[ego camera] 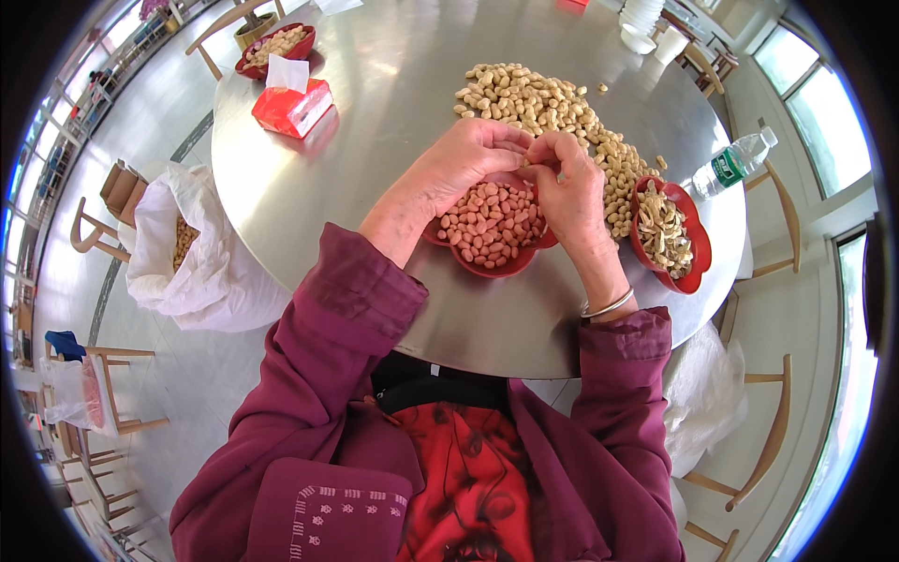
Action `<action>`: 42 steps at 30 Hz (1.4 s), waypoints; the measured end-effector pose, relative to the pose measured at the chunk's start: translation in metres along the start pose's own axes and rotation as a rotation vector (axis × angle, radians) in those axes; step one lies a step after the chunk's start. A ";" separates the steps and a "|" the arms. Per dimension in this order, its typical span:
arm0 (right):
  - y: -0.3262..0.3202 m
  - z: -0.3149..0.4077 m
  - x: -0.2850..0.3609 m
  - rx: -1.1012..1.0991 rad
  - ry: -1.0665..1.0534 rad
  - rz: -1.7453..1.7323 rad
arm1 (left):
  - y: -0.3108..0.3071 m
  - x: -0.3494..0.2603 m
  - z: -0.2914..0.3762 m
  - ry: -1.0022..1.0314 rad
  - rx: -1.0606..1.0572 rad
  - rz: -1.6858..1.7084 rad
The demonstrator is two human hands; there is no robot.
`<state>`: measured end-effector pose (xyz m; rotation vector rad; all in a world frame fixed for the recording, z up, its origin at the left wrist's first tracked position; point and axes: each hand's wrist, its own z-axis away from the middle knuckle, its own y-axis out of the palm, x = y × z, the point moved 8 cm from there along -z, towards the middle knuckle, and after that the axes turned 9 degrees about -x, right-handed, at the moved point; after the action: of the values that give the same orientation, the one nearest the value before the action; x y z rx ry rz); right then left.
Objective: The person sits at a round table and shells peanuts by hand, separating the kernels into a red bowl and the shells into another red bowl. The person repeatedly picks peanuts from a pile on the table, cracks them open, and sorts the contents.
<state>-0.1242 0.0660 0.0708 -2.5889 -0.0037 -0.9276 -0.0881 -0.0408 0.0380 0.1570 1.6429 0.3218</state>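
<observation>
Above a red petal-shaped bowl (495, 270) of shelled pink peanuts (491, 225), my left hand (470, 158) and my right hand (572, 183) meet at the fingertips. A small pale piece, apparently a peanut, shows between them, mostly hidden by the fingers. Beyond my hands and to their right spreads a heap of unshelled peanuts (534, 98) on the round metal table (365, 183). A second red bowl (695, 242) holding empty peanut shells (661, 228) stands right of my right wrist, which wears a silver bangle (608, 305).
A red tissue pack (293, 109) and another red bowl (303, 48) of peanuts lie at the upper left. On the right is a plastic bottle (730, 165); white cups (638, 36) stand farther back. A white sack (204, 260) of peanuts sits left of the table.
</observation>
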 end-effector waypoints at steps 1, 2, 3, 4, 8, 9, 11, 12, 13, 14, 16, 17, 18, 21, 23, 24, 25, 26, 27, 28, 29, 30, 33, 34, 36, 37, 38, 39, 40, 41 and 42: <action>0.001 -0.001 0.002 0.026 -0.002 0.021 | -0.002 0.001 0.000 0.006 -0.002 -0.014; 0.003 -0.001 0.003 0.052 -0.005 0.041 | -0.003 0.002 -0.001 0.012 -0.004 -0.028; 0.003 -0.001 0.003 0.051 -0.022 0.060 | -0.003 0.002 0.000 0.016 -0.014 -0.048; 0.003 0.000 0.003 0.051 -0.040 0.078 | -0.002 0.001 0.000 0.019 -0.023 -0.068; 0.005 0.001 0.007 0.054 -0.113 0.130 | -0.004 0.006 -0.001 0.031 -0.051 -0.155; 0.005 0.001 0.009 0.046 -0.142 0.147 | -0.004 0.006 -0.002 0.024 -0.057 -0.177; 0.006 0.002 0.010 0.063 -0.120 0.135 | -0.003 0.009 -0.002 0.017 -0.050 -0.165; 0.006 0.002 0.008 0.066 -0.122 0.125 | -0.002 0.009 -0.002 0.018 -0.046 -0.168; 0.006 0.002 0.008 0.068 -0.123 0.116 | -0.001 0.009 -0.003 0.020 -0.040 -0.171; 0.007 0.001 0.008 0.073 -0.135 0.138 | -0.002 0.009 -0.003 0.022 -0.048 -0.175; 0.006 0.001 0.008 0.072 -0.141 0.159 | -0.003 0.009 -0.002 0.024 -0.063 -0.182; 0.006 0.001 0.008 0.071 -0.143 0.169 | -0.003 0.009 -0.003 0.039 -0.059 -0.211; 0.007 0.000 0.008 0.058 -0.144 0.161 | -0.004 0.008 -0.005 0.057 -0.056 -0.240; 0.007 0.002 0.005 0.087 -0.104 0.174 | -0.004 0.009 -0.005 0.051 -0.053 -0.241; 0.008 0.003 0.007 0.090 -0.130 0.183 | -0.002 0.009 -0.004 0.042 -0.059 -0.244; 0.009 0.003 0.008 0.092 -0.144 0.186 | -0.002 0.008 -0.002 0.046 -0.067 -0.261; 0.009 0.003 0.010 0.082 -0.142 0.174 | -0.002 0.007 -0.001 0.049 -0.074 -0.278; 0.007 0.002 0.013 0.073 -0.140 0.162 | -0.002 0.006 -0.001 0.036 -0.087 -0.286; 0.006 0.002 0.016 0.065 -0.137 0.149 | -0.002 0.004 0.000 0.023 -0.101 -0.292; 0.006 0.002 0.017 0.051 -0.133 0.145 | -0.003 0.004 0.001 0.009 -0.115 -0.298; 0.005 0.002 0.017 0.037 -0.129 0.141 | -0.003 0.004 0.000 0.016 -0.110 -0.278; 0.004 0.002 0.018 0.020 -0.124 0.137 | -0.002 0.004 -0.001 0.022 -0.103 -0.261; 0.002 0.002 0.009 -0.010 -0.064 0.054 | -0.007 0.004 -0.004 0.056 -0.105 -0.169; 0.003 0.003 0.003 -0.005 0.031 -0.040 | -0.007 0.004 -0.004 0.068 -0.108 -0.131; 0.006 0.001 -0.006 0.014 0.070 -0.104 | -0.008 0.001 -0.002 0.069 -0.124 -0.211; 0.006 0.000 -0.008 0.023 0.089 -0.135 | -0.008 -0.001 0.000 0.071 -0.131 -0.251; 0.005 0.000 -0.010 0.033 0.122 -0.130 | -0.008 0.000 0.000 0.051 -0.114 -0.226; 0.005 0.000 -0.010 0.041 0.132 -0.140 | -0.009 0.000 0.000 0.052 -0.109 -0.195; 0.005 0.000 -0.010 0.049 0.141 -0.150 | -0.010 0.000 -0.001 0.054 -0.105 -0.165; 0.006 0.000 -0.010 0.058 0.150 -0.161 | -0.010 0.000 -0.001 0.055 -0.101 -0.135; 0.005 0.000 -0.009 0.056 0.136 -0.146 | -0.008 -0.002 0.000 0.051 -0.098 -0.157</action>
<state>-0.1306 0.0623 0.0640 -2.4953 -0.1808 -1.1379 -0.0873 -0.0488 0.0380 -0.0548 1.6745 0.2878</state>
